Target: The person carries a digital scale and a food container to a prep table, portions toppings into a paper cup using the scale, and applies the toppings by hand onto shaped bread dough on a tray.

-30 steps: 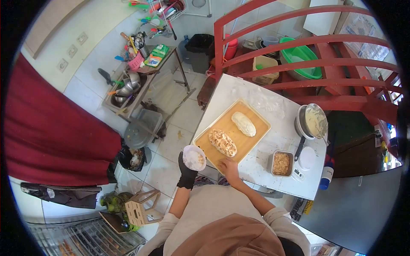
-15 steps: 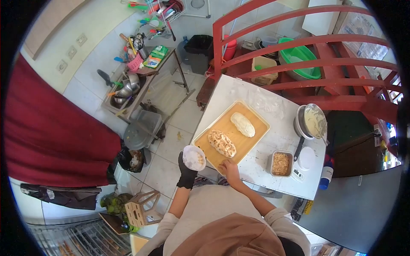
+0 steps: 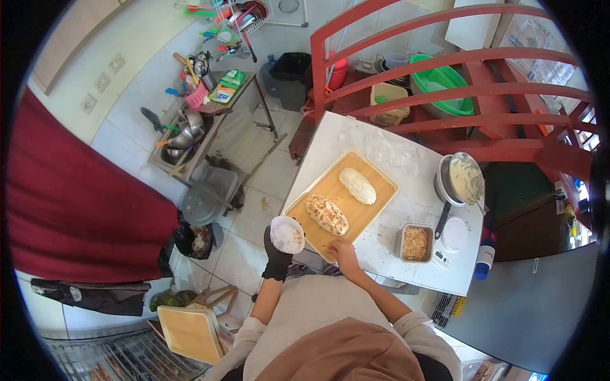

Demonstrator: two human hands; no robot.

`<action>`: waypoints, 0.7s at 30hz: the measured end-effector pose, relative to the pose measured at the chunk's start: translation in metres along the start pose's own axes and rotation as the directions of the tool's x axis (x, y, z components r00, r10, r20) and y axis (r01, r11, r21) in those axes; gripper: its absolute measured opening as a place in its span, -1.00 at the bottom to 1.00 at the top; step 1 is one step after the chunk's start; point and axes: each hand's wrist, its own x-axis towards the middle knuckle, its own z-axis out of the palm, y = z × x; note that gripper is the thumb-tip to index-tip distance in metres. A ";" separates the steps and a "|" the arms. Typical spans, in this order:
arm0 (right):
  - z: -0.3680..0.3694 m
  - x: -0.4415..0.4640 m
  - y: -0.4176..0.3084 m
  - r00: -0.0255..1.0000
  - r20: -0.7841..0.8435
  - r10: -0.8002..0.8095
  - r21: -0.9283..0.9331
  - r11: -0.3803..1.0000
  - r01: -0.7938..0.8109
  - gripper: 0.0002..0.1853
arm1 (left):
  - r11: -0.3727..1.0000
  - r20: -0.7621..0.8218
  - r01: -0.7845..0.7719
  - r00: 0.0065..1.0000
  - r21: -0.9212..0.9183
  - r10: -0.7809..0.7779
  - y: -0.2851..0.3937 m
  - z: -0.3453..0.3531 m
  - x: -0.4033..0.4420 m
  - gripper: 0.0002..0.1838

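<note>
My left hand (image 3: 277, 259), in a black glove, is closed on a white fluted paper case (image 3: 287, 235) with some brown crumbs inside. My bare right hand (image 3: 344, 254) rests at the near edge of a wood-coloured tray (image 3: 367, 223), its fingers bunched together. What the fingertips hold, if anything, is too small to make out. On the tray, an oblong bun coated in brown flakes (image 3: 327, 214) lies nearest my hands. Beyond it sits a plain cream-covered bun (image 3: 358, 185).
The white table (image 3: 387, 254) also carries a metal tin of brown flakes (image 3: 415, 244), a scale (image 3: 441, 258) and a bowl of cream (image 3: 467, 178) with a utensil. A red railing (image 3: 457, 120) borders the far side. Another tray (image 3: 189, 333) shows at lower left.
A second tray has appeared at lower left, in front of the wooden stool. The view has shifted slightly. Both hands keep nearly the same position by the table tray.
</note>
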 end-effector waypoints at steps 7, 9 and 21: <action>0.000 0.004 -0.001 0.997 0.076 -0.033 -0.136 0.990 0.044 -0.89 | 0.992 0.031 -0.051 0.998 0.119 0.047 -0.003 0.005 0.002 -0.47; 0.001 0.006 -0.003 0.997 0.080 -0.023 -0.150 0.988 0.035 -0.89 | 0.992 0.062 -0.040 0.998 0.119 0.033 -0.001 0.019 -0.002 -0.47; 0.012 0.011 -0.001 0.989 0.144 -0.032 -0.256 0.964 0.068 -0.86 | 1.000 0.041 -0.006 0.999 0.010 0.006 -0.006 0.012 0.006 -0.47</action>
